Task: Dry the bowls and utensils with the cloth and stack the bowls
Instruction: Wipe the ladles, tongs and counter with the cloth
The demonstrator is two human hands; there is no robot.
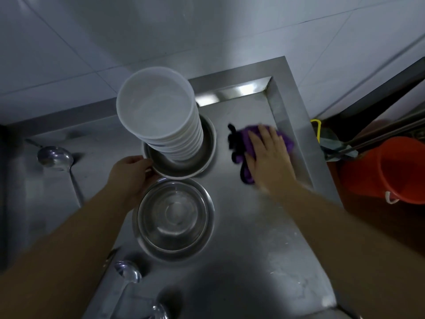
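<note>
Lying flat with fingers spread, the right hand is pressing down on a purple cloth with black trim, at about 2 o'clock from the centre of the steel counter; nothing is curled around the cloth. At 9 o'clock from the stack, the left hand is touching the rim of the far steel basin, its fingers bent around that rim; how firmly it is holding cannot be told. A tall stack of white bowls is standing inside this basin, leaning toward 11 o'clock in the wide-angle view. Just beside it at 6 o'clock, a second steel basin is sitting upright, apparently nested in another. A ladle is lying at 9 o'clock on the lower surface to the left. Two more ladle bowls are showing at 7 o'clock near the bottom edge. An orange bucket is standing on the floor at 3 o'clock, beyond the counter's raised edge.
</note>
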